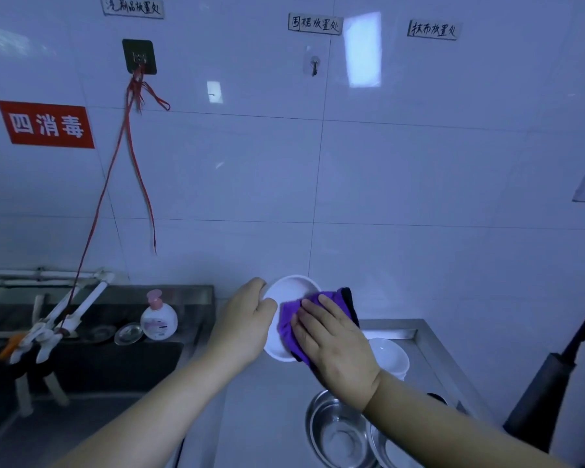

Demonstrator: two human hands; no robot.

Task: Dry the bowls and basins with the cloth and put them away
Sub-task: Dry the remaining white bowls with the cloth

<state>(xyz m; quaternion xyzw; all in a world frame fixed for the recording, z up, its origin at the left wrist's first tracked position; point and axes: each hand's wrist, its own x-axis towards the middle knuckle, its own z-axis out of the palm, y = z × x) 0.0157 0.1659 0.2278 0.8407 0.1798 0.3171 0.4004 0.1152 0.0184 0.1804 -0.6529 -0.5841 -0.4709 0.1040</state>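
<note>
Red sign (46, 124): upper left of the frame, on the tiled wall
Sink (92, 363): lower left, dark, with a white tap (65, 319) over it
Soap bottle (158, 317): left of centre, upright on the sink's back rim
Left hand (247, 317): centre, grip curled round the left rim of the white bowl (284, 295), which is held up tilted
Cloth (293, 320): purple, pressed against the bowl's inside
Right hand (331, 336): fingers flat on the cloth, grip released
Second white bowl (390, 358): right of centre, on the desk (267, 417)
Steel basins (335, 430): lower right, beside each other on the desk
</note>
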